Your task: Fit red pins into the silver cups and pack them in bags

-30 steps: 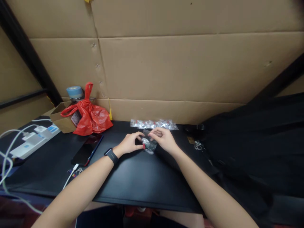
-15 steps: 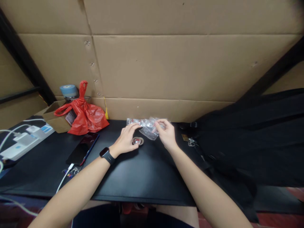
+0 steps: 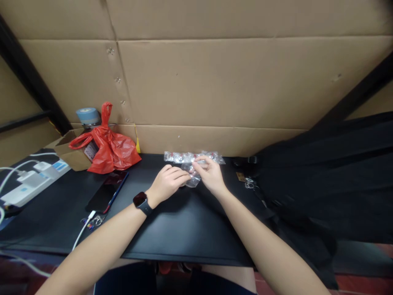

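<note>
A small clear plastic bag (image 3: pixel 193 179) is held between both hands above the far middle of the matte black tabletop (image 3: pixel 184 229). It is pinched at its left edge by the narrowed, nearly closed fingers of the left hand (image 3: pixel 170 181). Its upper right part is gripped by the bent fingers of the right hand (image 3: pixel 211 176). The bag's contents cannot be made out. A black smartwatch (image 3: pixel 141 203) is worn on the left wrist.

Directions are given from the bag, with 12 o'clock pointing away from the person. At 12 o'clock, just behind the bag, a row of clear plastic packets with red and silver contents (image 3: pixel 178 157) is laid along the foot of the brown cardboard wall (image 3: pixel 215 82). At 3 o'clock, near the right hand, a small bunch of silver rings (image 3: pixel 249 183) is seen at the edge of a large heap of black fabric (image 3: pixel 325 176).

At 9 o'clock, well apart, a dark flat phone (image 3: pixel 107 191) is laid on the tabletop. At 10 o'clock a knotted red plastic bag (image 3: pixel 110 151) is set against an open brown cardboard box (image 3: pixel 69 155), with a roll of blue tape (image 3: pixel 87 115) behind them. At the far left edge a white power strip with plugged-in chargers (image 3: pixel 30 180) is seen. At 8 o'clock a white cable end (image 3: pixel 89 217) is seen beside small metal pieces.
</note>
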{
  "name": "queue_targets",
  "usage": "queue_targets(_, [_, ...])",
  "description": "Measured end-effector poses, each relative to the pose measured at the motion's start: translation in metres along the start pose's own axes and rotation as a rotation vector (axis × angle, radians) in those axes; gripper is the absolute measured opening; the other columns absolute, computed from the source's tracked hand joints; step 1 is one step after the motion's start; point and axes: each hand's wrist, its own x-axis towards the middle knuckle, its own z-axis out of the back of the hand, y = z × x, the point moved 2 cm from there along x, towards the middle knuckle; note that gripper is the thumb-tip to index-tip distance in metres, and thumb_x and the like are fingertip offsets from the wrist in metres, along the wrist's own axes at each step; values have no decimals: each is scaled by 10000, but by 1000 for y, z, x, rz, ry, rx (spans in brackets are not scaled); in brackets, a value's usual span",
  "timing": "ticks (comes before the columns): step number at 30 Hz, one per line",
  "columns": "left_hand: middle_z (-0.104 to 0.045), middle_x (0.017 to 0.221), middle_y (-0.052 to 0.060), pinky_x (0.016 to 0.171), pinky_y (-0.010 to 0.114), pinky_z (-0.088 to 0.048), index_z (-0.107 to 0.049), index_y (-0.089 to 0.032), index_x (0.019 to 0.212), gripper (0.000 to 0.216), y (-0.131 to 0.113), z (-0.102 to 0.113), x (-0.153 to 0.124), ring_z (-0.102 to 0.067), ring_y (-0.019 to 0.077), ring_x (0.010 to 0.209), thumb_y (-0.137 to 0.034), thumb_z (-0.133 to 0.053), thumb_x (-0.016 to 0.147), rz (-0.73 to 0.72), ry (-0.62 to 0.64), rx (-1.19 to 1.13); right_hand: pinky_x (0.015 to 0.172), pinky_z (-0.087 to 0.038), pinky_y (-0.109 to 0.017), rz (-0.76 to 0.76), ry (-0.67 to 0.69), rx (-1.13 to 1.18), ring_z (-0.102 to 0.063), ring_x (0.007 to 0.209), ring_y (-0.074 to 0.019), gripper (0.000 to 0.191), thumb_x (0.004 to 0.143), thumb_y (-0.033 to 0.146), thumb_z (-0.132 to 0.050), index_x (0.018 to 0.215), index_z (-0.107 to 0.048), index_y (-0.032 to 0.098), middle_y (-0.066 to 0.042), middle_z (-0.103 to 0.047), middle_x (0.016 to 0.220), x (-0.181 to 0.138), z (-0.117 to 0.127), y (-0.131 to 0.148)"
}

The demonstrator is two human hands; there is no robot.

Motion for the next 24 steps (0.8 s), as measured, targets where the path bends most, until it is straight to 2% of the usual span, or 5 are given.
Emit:
queue_targets(5, [-736, 1077, 37, 815, 351, -393, -695, -245, 1062, 283, 19, -1, -1, -633, 176, 930, -227, -416, 1018, 43, 64, 32, 685, -551, -339, 65, 42, -156, -682, 713, -200, 361, 872, 551, -588, 1043, -568, 233, -20, -696, 784, 7, 12, 1])
queue_targets(10, [-705, 1090, 119, 906, 436, -385, -696, -198, 1086, 327, 75, -2, -15, -598, 273, 1026, -244, -386, 991, 531, 189, 225, 950, -462, -402, 201, 62, -785, -621, 1061, -265, 222, 902, 374, -542, 1012, -637, 206, -100, -682, 1101, 21, 51, -7])
queue_targets(14, [-626, 1267, 182, 982, 515, -346, -643, -155, 1223, 472, 97, -14, -35, -528, 360, 1167, -472, -391, 980, 823, 304, 392, 1010, -412, -447, 102, 166, -1106, -535, 1241, -301, 355, 825, 191, -568, 1174, -624, 228, -101, -603, 1336, 26, 73, -32])
queue_targets(19, [-506, 1441, 175, 1059, 507, -300, -580, -149, 1314, 502, 95, -22, -39, -378, 349, 1357, -468, -377, 984, 821, 297, 441, 982, -444, -398, 13, 249, -1130, -586, 1206, -266, 424, 844, 188, -582, 1266, -596, 234, -89, -644, 1311, 28, 79, -48])
queue_targets(24, [-544, 1383, 172, 1022, 527, -309, -621, -177, 1227, 400, 84, -11, -32, -411, 358, 1309, -410, -411, 978, 767, 226, 399, 945, -441, -383, 0, 262, -1178, -620, 1139, -279, 378, 840, 373, -666, 1194, -642, 243, -79, -691, 1228, 27, 76, -37])
